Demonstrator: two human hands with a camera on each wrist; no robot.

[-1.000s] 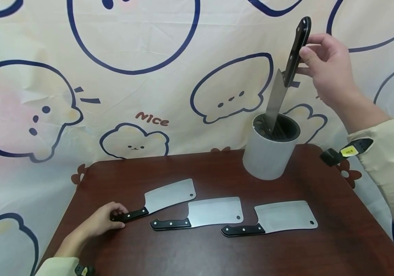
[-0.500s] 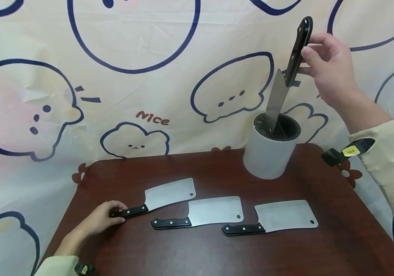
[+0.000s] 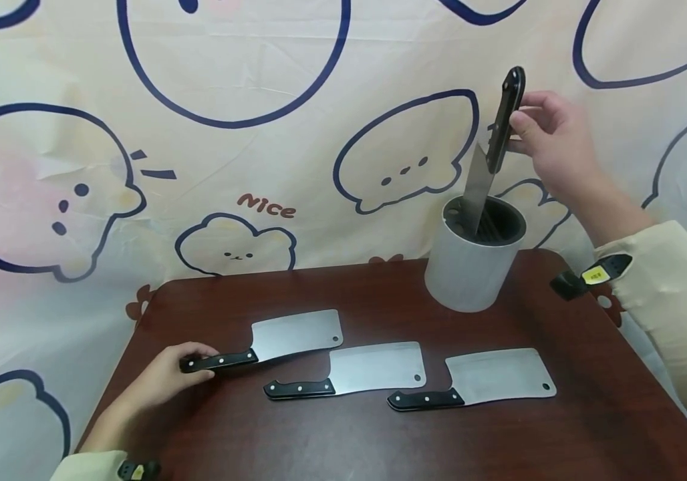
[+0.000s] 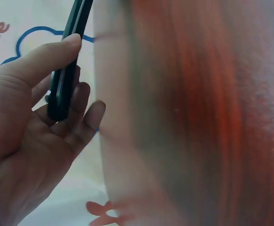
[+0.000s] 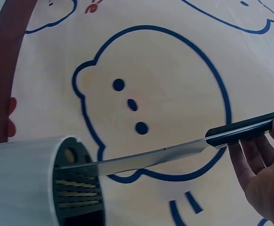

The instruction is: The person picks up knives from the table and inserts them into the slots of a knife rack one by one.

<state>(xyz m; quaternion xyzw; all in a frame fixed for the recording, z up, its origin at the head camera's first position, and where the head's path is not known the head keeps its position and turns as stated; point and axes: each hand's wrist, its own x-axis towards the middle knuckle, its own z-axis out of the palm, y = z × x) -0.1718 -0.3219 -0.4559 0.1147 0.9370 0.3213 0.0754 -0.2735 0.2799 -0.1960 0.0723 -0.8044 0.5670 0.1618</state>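
Observation:
At the table's left, my left hand (image 3: 169, 374) grips the black handle of a cleaver (image 3: 297, 335). In the left wrist view the thumb lies on one side of that handle (image 4: 64, 89) and fingers are behind it. Whether the blade touches the table I cannot tell. At the upper right my right hand (image 3: 560, 147) pinches a knife by its black handle (image 3: 507, 117), thumb against fingers. This knife's blade (image 5: 151, 157) slants down into a slot of the white round knife holder (image 3: 470, 274); its lower part is hidden inside.
Two more cleavers lie flat on the brown table (image 3: 343, 441): a middle cleaver (image 3: 376, 367) and a right cleaver (image 3: 500, 377), handles to the left. The holder stands near the back right edge. A patterned cloth (image 3: 247, 160) hangs behind the table.
My right hand has come down and slightly left, and the knife sits deeper in the holder. My left hand has shifted a little left and up with the cleaver's handle.

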